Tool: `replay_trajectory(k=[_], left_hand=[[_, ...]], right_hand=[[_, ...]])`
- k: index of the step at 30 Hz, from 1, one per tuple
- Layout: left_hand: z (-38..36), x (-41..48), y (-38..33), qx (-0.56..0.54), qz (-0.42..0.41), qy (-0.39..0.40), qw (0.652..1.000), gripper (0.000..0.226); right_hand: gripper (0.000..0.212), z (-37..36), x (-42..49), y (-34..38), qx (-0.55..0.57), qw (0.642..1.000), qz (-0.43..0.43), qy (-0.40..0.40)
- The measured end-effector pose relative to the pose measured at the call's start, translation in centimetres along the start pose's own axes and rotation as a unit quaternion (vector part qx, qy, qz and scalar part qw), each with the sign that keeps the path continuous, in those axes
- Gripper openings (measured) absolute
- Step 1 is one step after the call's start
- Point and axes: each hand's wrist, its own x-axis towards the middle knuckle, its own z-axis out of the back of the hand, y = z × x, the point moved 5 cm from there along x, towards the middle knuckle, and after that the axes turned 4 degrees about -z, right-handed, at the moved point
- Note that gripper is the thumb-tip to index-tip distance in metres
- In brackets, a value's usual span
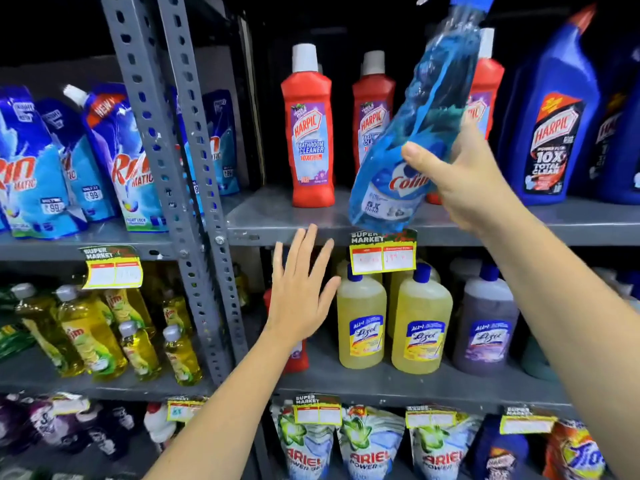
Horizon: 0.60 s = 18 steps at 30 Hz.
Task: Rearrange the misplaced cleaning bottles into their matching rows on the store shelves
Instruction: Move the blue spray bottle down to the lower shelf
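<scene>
Far left, upper shelf: Rin Matic pouches (31, 168) in blue and white, packed side by side. Below them: yellow Vim bottles (86, 337), leaning. A perforated grey steel upright (194, 188) splits the left bay from the right bay. Right bay, grey metal upper shelf (263, 216): red Harpic bathroom cleaner bottle (311, 133) upright with white cap, a second red one (372, 112) just beside it and partly hidden, and a third behind the held bottle. Far right on the same shelf: blue Harpic toilet cleaner bottle (554, 112) with angled red-tipped neck. Yellow price tag (382, 256) hangs from the shelf edge. Middle shelf: two yellow Lizol bottles (362, 323) with blue caps, then a purple Lizol bottle (488, 327). A red bottle (300, 355) stands on this shelf, mostly hidden by the left hand. Bottom row: Ariel pouches (372, 448). Background above the shelving is dark. Left hand (303, 292): open, fingers spread, holding nothing, in front of the middle shelf. Right hand (457, 181): wrapped around the Colin spray bottle (412, 133), clear with blue liquid, tilted with its top to the upper right, base in the air at the front edge of the upper shelf, in front of the red Harpic row.
</scene>
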Motion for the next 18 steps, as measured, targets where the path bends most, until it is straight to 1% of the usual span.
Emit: replay_trajectory(k=[2, 3, 5, 6, 9, 14, 17, 18], left_hand=[[-1.5, -2.8, 0.0, -0.003, -0.011, 0.021, 1.000, 0.052], [-2.5, -4.5, 0.1, -0.002, -0.008, 0.044, 0.999, 0.052], [-4.8, -8.3, 0.6, 0.003, 0.010, 0.119, 0.993, 0.053], [-5.8, -10.1, 0.9, 0.002, 0.021, 0.162, 0.987, 0.054], [-8.4, -15.2, 1.5, -0.020, 0.064, 0.274, 0.960, 0.058], [-11.2, -19.9, 2.0, -0.041, 0.102, 0.381, 0.918, 0.077], [-13.0, -22.5, 2.3, -0.043, 0.129, 0.473, 0.871, 0.079], [-13.5, -23.1, 2.4, -0.038, 0.130, 0.489, 0.862, 0.079]], right_hand=[[0.062, -0.8, -2.3, -1.2, 0.022, 0.999, -0.027, 0.014], [0.058, -1.2, -3.5, -2.0, 0.027, 0.999, -0.037, 0.019], [0.047, -2.0, -6.1, -4.0, 0.033, 0.998, -0.055, 0.027], [0.047, -2.3, -7.4, -5.2, 0.035, 0.997, -0.062, 0.030], [0.054, -3.6, -11.1, -8.8, 0.029, 0.994, -0.089, 0.047], [0.057, -6.0, -14.8, -16.2, -0.011, 0.981, -0.162, 0.109], [0.053, -6.7, -16.0, -21.2, -0.028, 0.969, -0.222, 0.104], [0.052, -6.7, -16.2, -22.8, -0.037, 0.966, -0.240, 0.091]])
